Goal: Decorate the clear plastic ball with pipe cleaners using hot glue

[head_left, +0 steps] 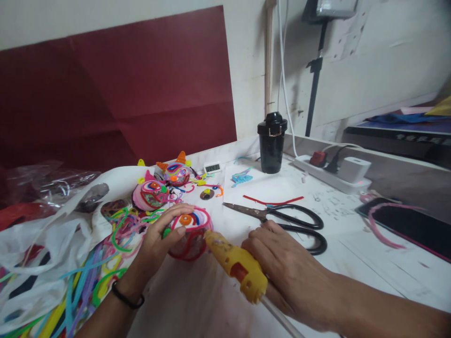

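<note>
My left hand (164,234) grips a round pipe-cleaner piece (192,246) at its left side. The piece has a pink rim, an orange eye-like disc, red trim and a green bit at its left. My right hand (278,267) is closed round a yellow glue gun (234,265), whose nozzle touches or nearly touches the piece's right edge. A clear glue stick (282,319) runs out of the gun's rear. Black-handled scissors (260,213) lie just beyond my right hand. Two similar decorated pieces (151,192) with colourful ears sit behind my left hand.
Colourful pipe cleaners (84,281) and plastic bags (38,244) crowd the left. At the back are a small digital clock (212,167) and a black cup (272,145). A power strip (331,176), a dark phone (405,225) and a red pipe cleaner (273,203) lie to the right.
</note>
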A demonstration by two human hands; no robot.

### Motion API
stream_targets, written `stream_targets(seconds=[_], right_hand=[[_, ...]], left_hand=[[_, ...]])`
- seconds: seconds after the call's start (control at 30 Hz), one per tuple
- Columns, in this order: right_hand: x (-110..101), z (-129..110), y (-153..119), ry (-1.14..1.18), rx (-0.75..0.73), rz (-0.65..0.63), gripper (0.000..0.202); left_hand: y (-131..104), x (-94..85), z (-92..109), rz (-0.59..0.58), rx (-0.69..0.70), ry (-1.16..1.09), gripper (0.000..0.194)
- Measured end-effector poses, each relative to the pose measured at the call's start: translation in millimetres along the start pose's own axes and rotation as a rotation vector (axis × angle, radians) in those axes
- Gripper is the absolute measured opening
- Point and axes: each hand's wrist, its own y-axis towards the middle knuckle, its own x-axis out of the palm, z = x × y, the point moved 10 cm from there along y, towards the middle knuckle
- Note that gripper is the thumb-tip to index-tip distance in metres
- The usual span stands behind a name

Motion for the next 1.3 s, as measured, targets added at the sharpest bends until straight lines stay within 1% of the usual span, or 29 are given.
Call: stream_targets(seconds=[0.23, 0.53, 0.8, 1.0, 1.17, 1.3], right_hand=[[0.5, 1.8, -0.4, 0.017, 0.018, -0.014, 0.016], [-1.8, 2.9, 0.6, -0.013, 0.022, 0.002, 0.013], [0.3, 6.4, -0.2, 0.024, 0.051, -0.016, 0.015], [0.3, 7.7, -0.4, 0.049, 0.061, -0.016, 0.012], [-1.2, 9.8, -0.8, 0.040, 0.059, 0.023, 0.008], [-1.8, 10.2, -0.7, 0.039, 0.065, 0.029, 0.008]], left_hand=[[0.4, 0.0, -1.4, 0.001, 0.000, -0.010, 0.031], [1.0, -0.8, -2.2, 0.009, -0.018, -0.022, 0.030], [0.6, -0.7, -3.0, 0.008, -0.026, -0.021, 0.031], [0.0, -0.5, -4.2, 0.003, -0.027, -0.039, 0.030], [0.2, 0.0, -3.0, 0.000, -0.031, -0.027, 0.031], [0.5, -0.2, -2.1, 0.005, -0.029, -0.022, 0.031]])
